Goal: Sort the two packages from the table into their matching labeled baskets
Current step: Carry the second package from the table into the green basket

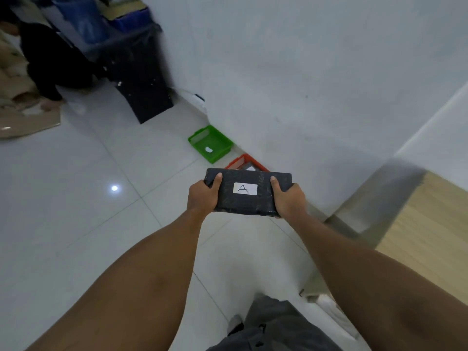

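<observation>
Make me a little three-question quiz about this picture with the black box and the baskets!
1. What letter is on the white label of the black package?
2. True or false: only the left hand grips the package, while the right hand hangs free.
3. Which basket is partly hidden behind the package: (a) the green basket or (b) the red basket?

Key:
1. A.
2. False; both hands grip it, one at each end.
3. (b) the red basket, by the wall; the green one sits farther along, in full view.

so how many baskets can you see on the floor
2, both against the wall: a green basket farther off, and an orange basket nearer, partly hidden behind the held package.
</observation>
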